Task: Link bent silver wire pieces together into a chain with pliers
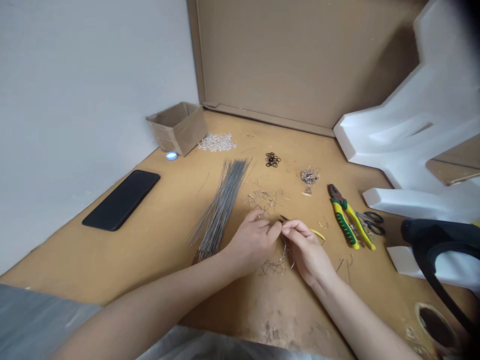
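On the tan table (75, 265), the left hand (251, 242) and right hand (305, 250) hold their grips closed, pinching bent wire mesh (275, 267), near yellow-handled pliers (347, 222).

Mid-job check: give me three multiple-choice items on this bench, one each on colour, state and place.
1. What colour is the phone? A. White B. Black C. Red
2. What state is the cardboard box in? A. Lidded B. Crushed flat C. Open-topped
3. Where are the pliers? A. Inside the box B. On the phone C. Beside the scissors

Answers: 1 B, its whole visible face looks black. 2 C, no lid covers it and it stands in shape. 3 C, they lie side by side.
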Action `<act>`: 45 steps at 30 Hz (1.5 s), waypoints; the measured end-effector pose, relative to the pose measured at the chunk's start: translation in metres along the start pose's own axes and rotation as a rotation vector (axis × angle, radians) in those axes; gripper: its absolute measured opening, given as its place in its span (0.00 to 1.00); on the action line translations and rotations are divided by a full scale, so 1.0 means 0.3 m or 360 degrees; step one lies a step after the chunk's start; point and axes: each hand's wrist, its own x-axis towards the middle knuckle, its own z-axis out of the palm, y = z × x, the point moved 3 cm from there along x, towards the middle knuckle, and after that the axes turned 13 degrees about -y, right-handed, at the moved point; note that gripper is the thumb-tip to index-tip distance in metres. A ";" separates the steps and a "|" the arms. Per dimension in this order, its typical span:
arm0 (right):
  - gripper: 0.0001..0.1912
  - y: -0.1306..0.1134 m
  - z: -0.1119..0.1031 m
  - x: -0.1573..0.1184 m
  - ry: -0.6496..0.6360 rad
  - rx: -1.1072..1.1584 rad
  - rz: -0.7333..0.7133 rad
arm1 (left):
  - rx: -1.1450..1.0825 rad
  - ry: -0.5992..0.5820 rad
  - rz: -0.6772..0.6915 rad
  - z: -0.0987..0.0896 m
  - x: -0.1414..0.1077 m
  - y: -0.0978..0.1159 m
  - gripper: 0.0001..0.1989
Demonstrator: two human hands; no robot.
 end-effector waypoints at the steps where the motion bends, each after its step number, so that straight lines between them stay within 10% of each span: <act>1: 0.06 -0.001 -0.001 0.001 -0.0007 -0.0035 -0.0007 | 0.0004 0.0003 -0.0006 -0.002 0.000 0.000 0.09; 28: 0.07 -0.044 -0.037 0.025 -0.0218 -0.1226 -0.0164 | -0.0797 -0.0006 -0.0346 -0.031 0.005 -0.071 0.07; 45: 0.06 -0.052 -0.034 0.010 -0.0247 -0.2097 -0.0222 | -0.0719 0.0022 -0.0384 -0.048 0.002 -0.080 0.08</act>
